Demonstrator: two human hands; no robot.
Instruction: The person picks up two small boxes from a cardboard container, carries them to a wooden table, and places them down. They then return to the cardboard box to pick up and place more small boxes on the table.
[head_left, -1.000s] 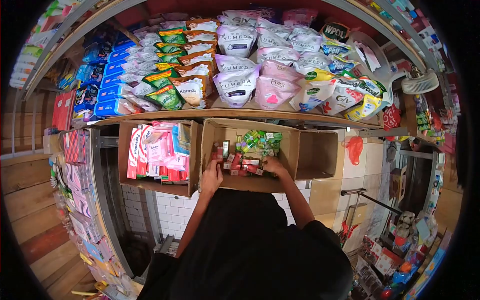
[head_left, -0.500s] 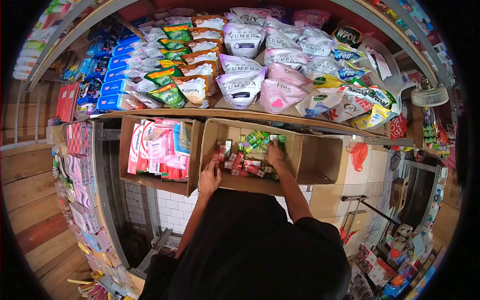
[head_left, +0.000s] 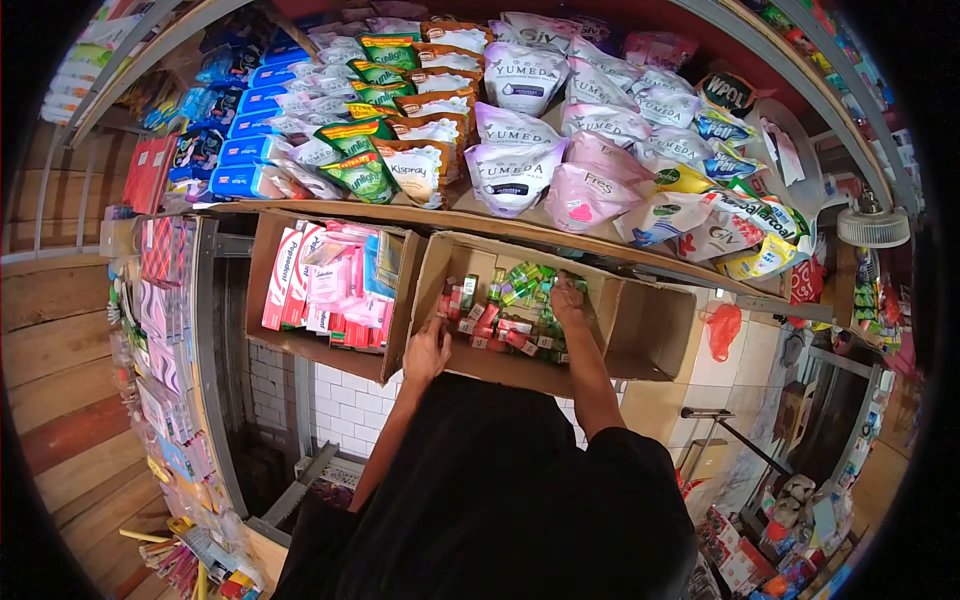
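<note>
A cardboard box in front of me holds several small red-pink packs on its left and small green packs toward the back and right. My left hand rests at the box's near left corner, its fingers bent over the rim. Inside the box, at the right, my right hand reaches down among the green packs with curled fingers. What sits between those fingertips is too small and covered to make out.
To the left stands another carton with toothpaste boxes and pink packs. An open carton adjoins on the right. Above, a shelf carries refill pouches. A red plastic bag lies farther right.
The camera view has shifted, so shelf and boxes sit slightly farther right. My right hand stays among the green packs with small finger movement; my left hand remains at the rim.
</note>
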